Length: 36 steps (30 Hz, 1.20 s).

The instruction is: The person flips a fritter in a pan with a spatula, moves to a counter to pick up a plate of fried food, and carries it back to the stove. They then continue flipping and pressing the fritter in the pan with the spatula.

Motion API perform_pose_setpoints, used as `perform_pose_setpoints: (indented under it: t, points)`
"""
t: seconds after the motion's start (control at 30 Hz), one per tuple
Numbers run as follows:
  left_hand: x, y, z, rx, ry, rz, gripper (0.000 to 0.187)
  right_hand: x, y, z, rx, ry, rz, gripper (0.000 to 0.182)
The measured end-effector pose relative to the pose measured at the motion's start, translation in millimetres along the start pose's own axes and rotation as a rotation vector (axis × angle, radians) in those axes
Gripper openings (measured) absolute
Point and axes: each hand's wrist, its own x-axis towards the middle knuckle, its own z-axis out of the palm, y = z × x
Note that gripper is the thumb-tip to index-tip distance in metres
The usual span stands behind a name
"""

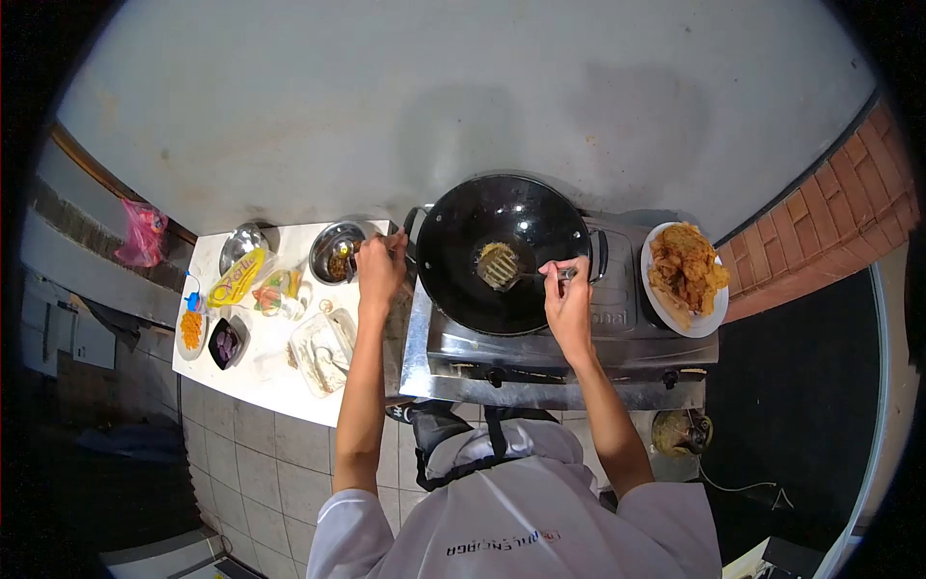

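Note:
A black wok (pixel 463 299) rests on the steel gas stove (pixel 434 372). My right hand (pixel 569 294) is closed on the handle of a slotted spatula (pixel 499 267), whose head lies in the wok over a small pale, grainy mass. Above the metal bowl (pixel 330 240), near its right side, my left hand (pixel 383 268) is closed round a thin utensil, only partly visible. The bowl holds something dark brown.
Fried food (pixel 687 270) fills a white plate (pixel 708 326) right of the wok. On the white table (pixel 260 393) stand another metal bowl (pixel 239 243), a yellow packet (pixel 234 280), a plastic container (pixel 323 355), a dark bowl (pixel 238 333) and chopped orange pieces (pixel 191 330).

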Motion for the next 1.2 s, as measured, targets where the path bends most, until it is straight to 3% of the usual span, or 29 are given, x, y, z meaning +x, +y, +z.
perform_pose_setpoints:
  t: [1.2]
  points:
    - [0,3,-1,0.009,-0.018,-0.020,0.016,1,-9,2,-0.011,0.023,-0.006,0.012]
